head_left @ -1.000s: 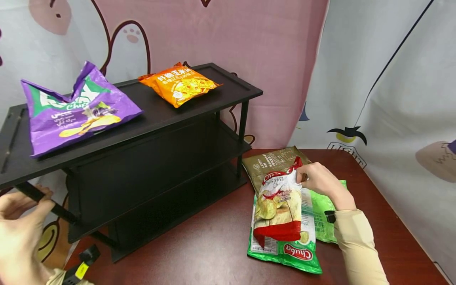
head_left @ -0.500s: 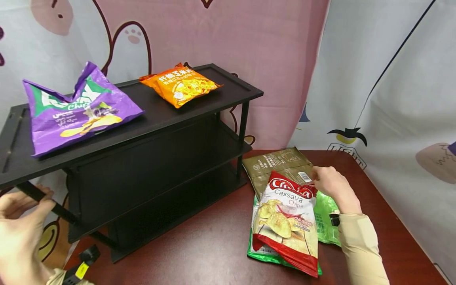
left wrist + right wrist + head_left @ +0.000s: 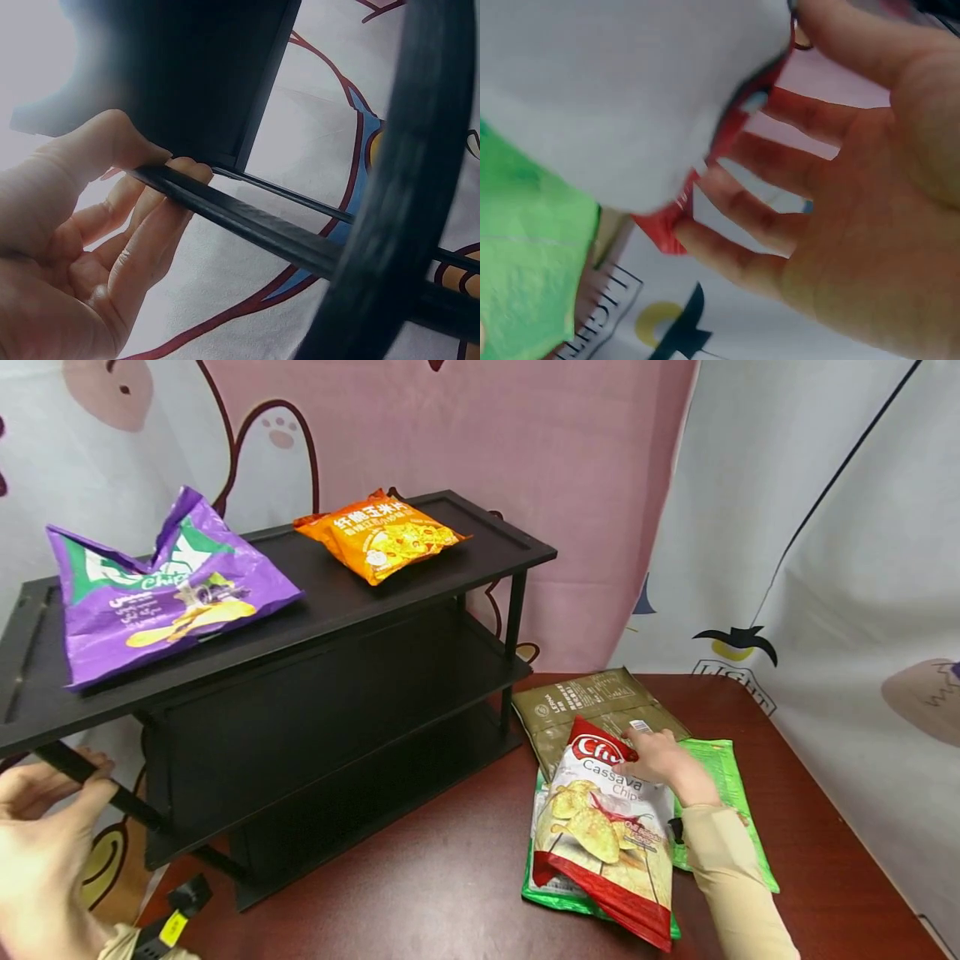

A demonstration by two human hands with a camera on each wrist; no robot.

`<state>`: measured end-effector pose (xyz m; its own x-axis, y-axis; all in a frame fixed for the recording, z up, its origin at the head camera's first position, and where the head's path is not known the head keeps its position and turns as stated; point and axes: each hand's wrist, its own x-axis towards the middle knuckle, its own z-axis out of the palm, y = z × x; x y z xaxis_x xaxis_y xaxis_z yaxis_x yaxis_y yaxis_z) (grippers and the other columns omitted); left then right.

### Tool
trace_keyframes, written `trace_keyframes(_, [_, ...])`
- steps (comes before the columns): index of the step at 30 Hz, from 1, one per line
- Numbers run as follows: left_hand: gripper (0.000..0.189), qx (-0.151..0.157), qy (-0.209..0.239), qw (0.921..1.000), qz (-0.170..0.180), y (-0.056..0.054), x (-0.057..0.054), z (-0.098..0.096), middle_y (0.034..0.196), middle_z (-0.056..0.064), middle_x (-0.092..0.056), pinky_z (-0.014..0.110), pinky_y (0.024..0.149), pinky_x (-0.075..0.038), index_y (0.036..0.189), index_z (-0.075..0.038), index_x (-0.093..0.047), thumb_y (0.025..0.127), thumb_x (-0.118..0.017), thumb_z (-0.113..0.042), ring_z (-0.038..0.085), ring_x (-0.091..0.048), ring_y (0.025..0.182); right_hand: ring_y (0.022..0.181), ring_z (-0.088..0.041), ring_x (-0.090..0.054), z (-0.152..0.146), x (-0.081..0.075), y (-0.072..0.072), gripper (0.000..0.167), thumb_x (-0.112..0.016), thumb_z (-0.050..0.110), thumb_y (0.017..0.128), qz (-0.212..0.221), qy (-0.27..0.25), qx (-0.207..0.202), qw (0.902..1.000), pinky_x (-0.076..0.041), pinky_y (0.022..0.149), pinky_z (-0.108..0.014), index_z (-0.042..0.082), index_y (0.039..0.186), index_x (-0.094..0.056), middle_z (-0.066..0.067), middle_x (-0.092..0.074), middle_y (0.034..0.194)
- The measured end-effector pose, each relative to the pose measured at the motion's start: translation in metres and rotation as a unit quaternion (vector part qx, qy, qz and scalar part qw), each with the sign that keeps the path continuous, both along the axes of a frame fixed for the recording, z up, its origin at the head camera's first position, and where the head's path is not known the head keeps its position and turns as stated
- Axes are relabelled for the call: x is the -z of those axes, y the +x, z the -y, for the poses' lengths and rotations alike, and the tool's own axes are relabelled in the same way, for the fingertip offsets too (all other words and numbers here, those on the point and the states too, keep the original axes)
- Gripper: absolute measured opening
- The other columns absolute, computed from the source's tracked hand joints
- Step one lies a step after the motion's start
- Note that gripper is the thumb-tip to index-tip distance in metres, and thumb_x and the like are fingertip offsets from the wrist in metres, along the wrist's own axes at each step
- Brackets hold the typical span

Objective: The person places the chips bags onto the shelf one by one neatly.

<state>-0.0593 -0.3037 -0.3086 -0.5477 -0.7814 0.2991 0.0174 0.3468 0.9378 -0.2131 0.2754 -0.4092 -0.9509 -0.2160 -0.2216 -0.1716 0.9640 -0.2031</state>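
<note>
My left hand (image 3: 52, 852) holds a slim black post (image 3: 131, 806) of the shelf rack between thumb and fingers, as the left wrist view also shows. My right hand (image 3: 667, 762) is over the upper end of a red and white bag of cassava chips (image 3: 600, 827). In the right wrist view its fingers (image 3: 742, 202) are spread, with the tips at the bag's red top edge (image 3: 727, 131). That bag lies on a green-edged chip bag (image 3: 551, 897), mostly covered. A brown packet (image 3: 585, 702) lies behind, and a light green packet (image 3: 716, 768) sits partly under my right forearm.
The black rack (image 3: 330, 610) stands along the left of the dark red table (image 3: 420, 860). On its top shelf are a crumpled purple chip bag (image 3: 180, 593) and an orange snack bag (image 3: 382, 539). Printed cloth (image 3: 480, 443) hangs behind.
The red and white bag, earlier held up by its top corner, came down flat over the green-edged bag. My right hand let go, then moved left over its top. My left hand stays put.
</note>
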Motion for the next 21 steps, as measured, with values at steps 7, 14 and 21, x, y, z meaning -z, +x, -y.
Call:
trace_keyframes(7, [0.042, -0.001, 0.026, 0.9996, 0.013, 0.000, -0.003, -0.001, 0.067, -0.035, -0.059, 0.004, 0.061, -0.036, 0.077, -0.031, -0.061, 0.075, -0.058, 0.011, -0.016, -0.055, 0.067, 0.103, -0.045, -0.049, 0.004, 0.010, -0.007, 0.048, -0.077, 0.033, 0.075, -0.014, 0.010, 0.010, 0.9998, -0.039, 0.078, -0.064, 0.000, 0.104, -0.058, -0.021, -0.064, 0.104])
trace_keyframes(14, [0.043, 0.001, 0.022, 0.9996, 0.020, 0.001, -0.003, -0.001, 0.068, -0.035, -0.059, 0.004, 0.061, -0.036, 0.078, -0.031, -0.061, 0.075, -0.059, 0.011, -0.016, -0.055, 0.068, 0.089, -0.033, -0.058, 0.007, 0.004, -0.017, 0.032, -0.080, 0.025, 0.071, -0.048, -0.011, -0.017, 0.9987, -0.038, 0.070, -0.054, 0.009, 0.086, -0.056, -0.009, -0.063, 0.082])
trace_keyframes(21, [0.043, 0.016, 0.025, 0.9994, -0.020, 0.000, -0.003, 0.000, 0.068, -0.032, -0.062, 0.002, 0.062, -0.038, 0.076, -0.028, -0.063, 0.074, -0.057, 0.015, -0.015, -0.057, 0.067, 0.084, -0.032, -0.053, 0.010, 0.003, -0.027, 0.026, -0.080, 0.018, 0.070, -0.170, -0.037, -0.021, 0.9846, -0.036, 0.069, -0.048, 0.011, 0.084, -0.059, -0.007, -0.066, 0.079])
